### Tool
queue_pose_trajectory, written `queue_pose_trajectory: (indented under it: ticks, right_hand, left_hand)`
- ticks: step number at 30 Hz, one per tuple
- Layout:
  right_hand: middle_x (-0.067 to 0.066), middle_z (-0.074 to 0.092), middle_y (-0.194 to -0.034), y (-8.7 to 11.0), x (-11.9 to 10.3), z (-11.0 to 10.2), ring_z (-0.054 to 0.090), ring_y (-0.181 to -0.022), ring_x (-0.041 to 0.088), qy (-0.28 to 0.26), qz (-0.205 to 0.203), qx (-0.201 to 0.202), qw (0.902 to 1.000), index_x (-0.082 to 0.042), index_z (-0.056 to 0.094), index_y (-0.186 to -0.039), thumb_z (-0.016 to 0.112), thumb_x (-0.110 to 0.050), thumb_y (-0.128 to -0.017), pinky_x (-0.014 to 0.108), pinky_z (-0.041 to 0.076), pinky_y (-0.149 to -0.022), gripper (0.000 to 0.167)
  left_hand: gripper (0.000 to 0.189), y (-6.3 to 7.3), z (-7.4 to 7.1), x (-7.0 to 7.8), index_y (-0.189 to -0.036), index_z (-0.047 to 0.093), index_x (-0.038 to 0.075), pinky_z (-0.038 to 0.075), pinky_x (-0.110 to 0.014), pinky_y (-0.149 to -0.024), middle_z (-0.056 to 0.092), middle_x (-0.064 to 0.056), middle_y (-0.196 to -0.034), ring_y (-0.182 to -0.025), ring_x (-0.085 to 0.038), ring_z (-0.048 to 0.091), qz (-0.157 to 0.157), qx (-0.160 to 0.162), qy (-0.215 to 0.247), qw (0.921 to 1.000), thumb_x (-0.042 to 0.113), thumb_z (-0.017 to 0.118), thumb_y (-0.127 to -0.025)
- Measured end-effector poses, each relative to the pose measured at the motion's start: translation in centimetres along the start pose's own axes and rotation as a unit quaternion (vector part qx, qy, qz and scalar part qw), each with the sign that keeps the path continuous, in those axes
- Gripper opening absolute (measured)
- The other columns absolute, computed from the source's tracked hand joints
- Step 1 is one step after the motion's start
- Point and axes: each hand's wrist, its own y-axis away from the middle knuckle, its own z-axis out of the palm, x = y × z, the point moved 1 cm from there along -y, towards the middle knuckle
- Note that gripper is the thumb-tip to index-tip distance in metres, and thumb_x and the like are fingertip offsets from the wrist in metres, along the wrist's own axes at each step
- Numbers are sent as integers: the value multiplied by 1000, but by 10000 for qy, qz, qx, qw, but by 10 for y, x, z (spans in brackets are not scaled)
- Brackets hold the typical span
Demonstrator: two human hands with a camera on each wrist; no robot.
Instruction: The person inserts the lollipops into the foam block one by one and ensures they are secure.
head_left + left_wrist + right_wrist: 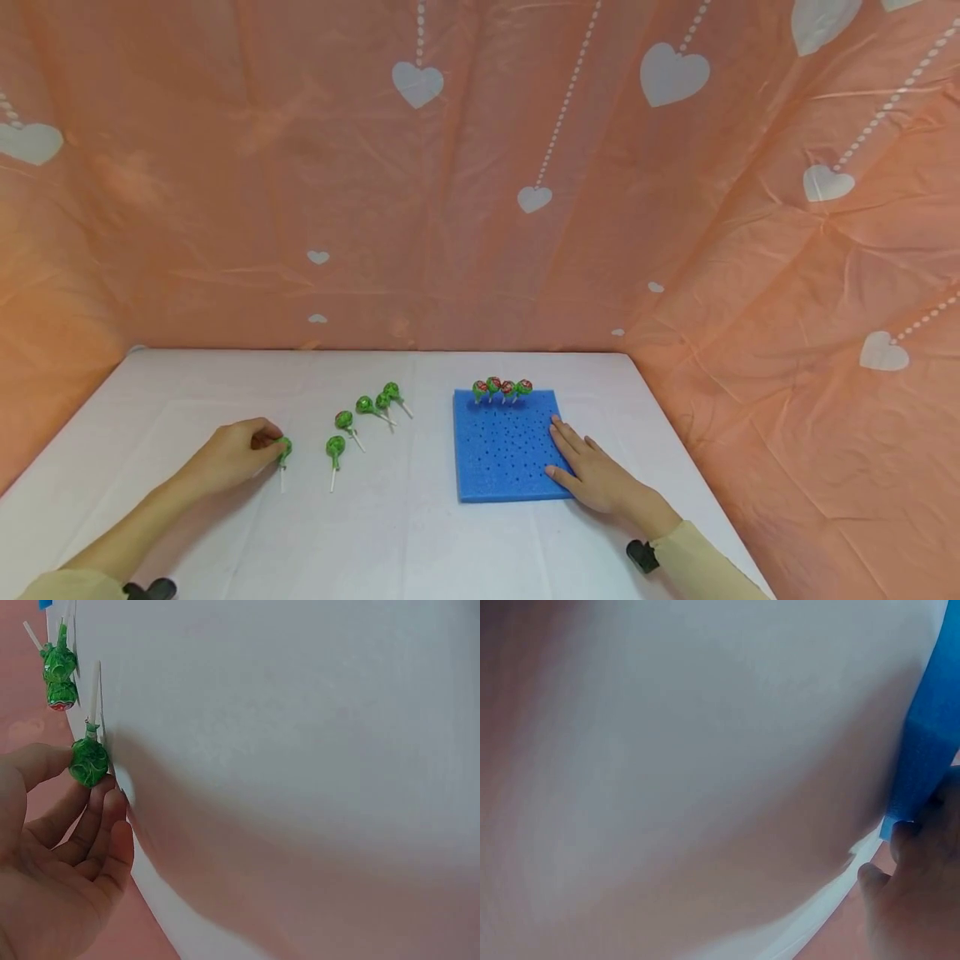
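Note:
At the left of the table, my left hand [238, 452] pinches the head of a green-wrapped lollipop [284, 451] between thumb and fingers. In the left wrist view the same lollipop [90, 761] shows its white stick along the tabletop. My right hand [600, 479] lies with fingers extended on the right edge of a blue foam board [498, 454] dotted with small holes. Several lollipops with red and green wrappers [507, 387] stand in a row along the board's far edge. The right wrist view shows only part of the right hand [922, 892] against the board's side [922, 765].
Several more green lollipops lie on the white table [405, 542] between my hands, the nearest lollipop [335, 447] just right of my left hand. Behind the table hangs an orange curtain [480, 275] with white hearts.

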Motion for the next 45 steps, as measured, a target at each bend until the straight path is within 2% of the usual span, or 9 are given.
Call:
queue_pose_trajectory:
  ticks: [6, 11, 21, 26, 32, 36, 45]
  right_hand:
    - [17, 13, -173, -1, 0, -1, 20, -157, 37, 25, 48, -62, 10000, 2, 21, -163, 43, -50, -110, 62, 20, -124, 78]
    - [16, 12, -173, -2, -1, -4, 20, -157, 36, 54, 122, -132, 9998, 0, 19, -164, 42, -53, -109, 61, 19, -125, 79]
    - [17, 13, -173, -3, -1, -5, 21, -157, 37, -15, 81, -127, 9999, 1, 20, -164, 43, -52, -110, 63, 19, -124, 79]
    - [16, 12, -173, -2, 0, -2, 20, -157, 36, -3, 106, -122, 9999, 0, 20, -164, 43, -53, -109, 62, 19, -125, 79]
    - [16, 13, -173, 0, -1, -1, 21, -157, 37, -30, 98, -108, 9999, 1, 21, -164, 42, -53, -109, 62, 20, -124, 79]
    - [17, 13, -173, 0, 0, -1, 20, -157, 37, -31, 78, -98, 9999, 1, 20, -164, 42, -52, -110, 62, 20, -124, 79]
    - [16, 12, -173, 0, -1, -1, 20, -157, 37, -57, 116, -120, 9998, 1, 20, -164, 43, -52, -110, 62, 19, -125, 79]
  left_hand:
    - [30, 1, 1, 0, -111, 71, -4, 56, -36, -76, 73, -4, -97, -91, -23, 69, -97, 142, 167, 9997, 23, 72, -98]
    - [32, 3, 1, 2, -115, 71, -3, 55, -30, -74, 75, -4, -98, -90, -19, 70, -133, 320, 420, 9985, 23, 73, -97]
    - [36, 5, -1, 13, -121, 70, 0, 55, -23, -75, 77, -6, -104, -90, -12, 72, -75, 388, 872, 9954, 24, 76, -96]
    - [38, 7, 1, 24, -123, 69, 0, 55, -20, -78, 77, -11, -110, -94, -6, 72, 7, 574, 1098, 9923, 24, 77, -96]
    - [36, 5, 4, 40, -122, 68, -2, 57, -16, -79, 76, -16, -112, -92, 6, 68, 370, 945, 1429, 9845, 19, 78, -95]
    - [35, 2, 6, 54, -124, 67, -3, 57, -16, -80, 74, -18, -114, -94, 6, 68, 514, 1092, 1646, 9790, 16, 77, -96]
    - [35, -11, 17, 83, -125, 66, -3, 57, -16, -82, 73, -19, -117, -98, 3, 69, 700, 1159, 2229, 9654, 13, 77, -96]
